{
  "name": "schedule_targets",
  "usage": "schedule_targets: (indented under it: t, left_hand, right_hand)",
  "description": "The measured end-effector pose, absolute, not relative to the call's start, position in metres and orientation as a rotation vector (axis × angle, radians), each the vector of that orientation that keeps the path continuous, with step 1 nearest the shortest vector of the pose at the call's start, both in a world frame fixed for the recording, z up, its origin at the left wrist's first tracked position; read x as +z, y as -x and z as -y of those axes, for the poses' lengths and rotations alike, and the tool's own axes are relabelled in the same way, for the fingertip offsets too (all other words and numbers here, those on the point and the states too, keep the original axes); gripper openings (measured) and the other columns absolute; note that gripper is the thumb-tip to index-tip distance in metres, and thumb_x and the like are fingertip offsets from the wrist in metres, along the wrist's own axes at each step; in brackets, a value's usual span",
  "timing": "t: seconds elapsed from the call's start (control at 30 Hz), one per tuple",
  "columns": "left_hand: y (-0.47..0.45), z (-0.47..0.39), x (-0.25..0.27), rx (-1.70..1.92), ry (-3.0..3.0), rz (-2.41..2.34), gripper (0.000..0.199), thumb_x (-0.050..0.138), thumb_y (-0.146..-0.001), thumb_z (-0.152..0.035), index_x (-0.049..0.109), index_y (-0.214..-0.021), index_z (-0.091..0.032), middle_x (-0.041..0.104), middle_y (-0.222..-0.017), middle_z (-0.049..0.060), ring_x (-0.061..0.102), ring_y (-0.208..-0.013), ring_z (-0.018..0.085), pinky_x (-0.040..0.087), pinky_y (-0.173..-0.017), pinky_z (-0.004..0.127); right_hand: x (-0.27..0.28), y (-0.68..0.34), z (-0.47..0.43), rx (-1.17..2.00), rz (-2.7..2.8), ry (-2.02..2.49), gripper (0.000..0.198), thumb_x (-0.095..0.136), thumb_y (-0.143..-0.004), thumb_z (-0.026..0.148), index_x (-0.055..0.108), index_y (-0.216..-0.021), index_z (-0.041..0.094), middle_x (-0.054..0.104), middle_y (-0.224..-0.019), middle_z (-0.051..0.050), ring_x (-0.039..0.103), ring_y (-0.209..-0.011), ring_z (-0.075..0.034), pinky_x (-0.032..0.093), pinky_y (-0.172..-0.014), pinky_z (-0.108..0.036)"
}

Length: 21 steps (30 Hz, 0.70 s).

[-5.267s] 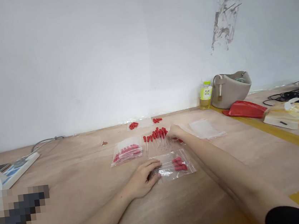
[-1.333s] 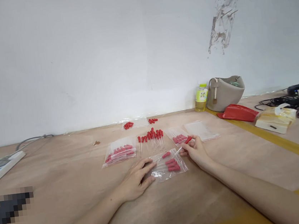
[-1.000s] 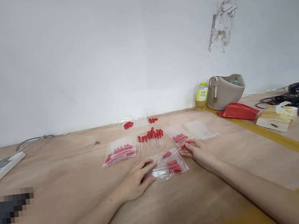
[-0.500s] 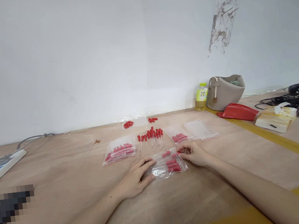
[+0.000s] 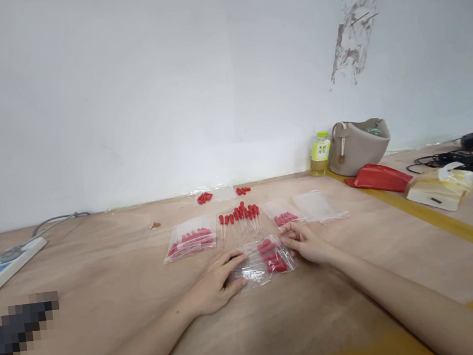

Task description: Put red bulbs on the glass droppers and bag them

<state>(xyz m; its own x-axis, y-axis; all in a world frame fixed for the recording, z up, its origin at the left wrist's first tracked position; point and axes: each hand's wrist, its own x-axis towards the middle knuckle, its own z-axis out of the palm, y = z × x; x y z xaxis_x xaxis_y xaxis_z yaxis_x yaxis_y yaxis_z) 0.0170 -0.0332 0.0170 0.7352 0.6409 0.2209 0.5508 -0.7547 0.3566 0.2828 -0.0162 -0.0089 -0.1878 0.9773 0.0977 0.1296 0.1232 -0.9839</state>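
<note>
A clear zip-lock bag (image 5: 252, 264) lies flat in front of me, holding several droppers with red rubber bulbs (image 5: 273, 256) at its right end. My left hand (image 5: 220, 282) rests on the bag's left end, thumb and forefinger spread apart. At the right edge of the bag, my right hand (image 5: 306, 242) has thumb and fingers closed on the plastic. Just beyond it, loose droppers (image 5: 244, 213) lie in a cluster, their red bulbs pointing away from me. Filled bags of droppers (image 5: 192, 236) are stacked on the left, and another filled bag (image 5: 282, 212) lies on the right.
An apparently unfilled bag (image 5: 320, 205) lies at the right. Loose red bulbs (image 5: 204, 197) sit near the wall. Farther right are a drink bottle (image 5: 319, 155), a grey handbag (image 5: 359, 149), a red pouch (image 5: 379, 178), a tissue pack (image 5: 440, 188) and black cables. A power strip (image 5: 15, 262) lies left.
The dropper that was between my right fingers at the bag's edge now lies inside with the others. My right fingers have come onto the bag's edge; my left hand stays in place.
</note>
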Motion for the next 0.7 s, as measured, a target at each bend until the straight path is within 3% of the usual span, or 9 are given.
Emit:
schedule_targets:
  t: [0.13,0.43,0.7]
  left_hand:
    - [-0.017,0.033,0.016,0.503,-2.666,-0.927,0.042,0.044,-0.084,-0.032,0.037,-0.126,-0.027,0.041,-0.126,0.005,0.039,-0.114,0.021,0.032,-0.097,0.038]
    - [-0.017,0.035,0.017,0.517,-2.638,-0.962,0.044,0.044,-0.084,-0.032,0.035,-0.127,-0.027,0.040,-0.128,0.005,0.039,-0.114,0.021,0.033,-0.096,0.036]
    - [-0.017,0.035,0.018,0.489,-2.661,-0.956,0.042,0.043,-0.085,-0.034,0.038,-0.126,-0.027,0.039,-0.129,0.004,0.038,-0.116,0.021,0.032,-0.097,0.037]
  right_hand:
    - [0.000,-0.287,0.019,1.241,1.591,1.139,0.040,0.056,-0.068,0.045,0.041,-0.094,0.019,0.047,-0.055,0.008,0.043,-0.041,-0.006,0.034,-0.042,-0.020]
    - [0.007,-0.286,0.024,1.325,1.648,1.103,0.046,0.057,-0.068,0.045,0.041,-0.103,0.020,0.055,-0.079,0.001,0.043,-0.043,-0.004,0.039,-0.043,-0.020]
    - [-0.002,-0.284,0.013,1.112,1.468,1.365,0.034,0.057,-0.069,0.039,0.049,-0.092,0.016,0.052,-0.060,0.005,0.041,-0.039,-0.005,0.034,-0.039,-0.019]
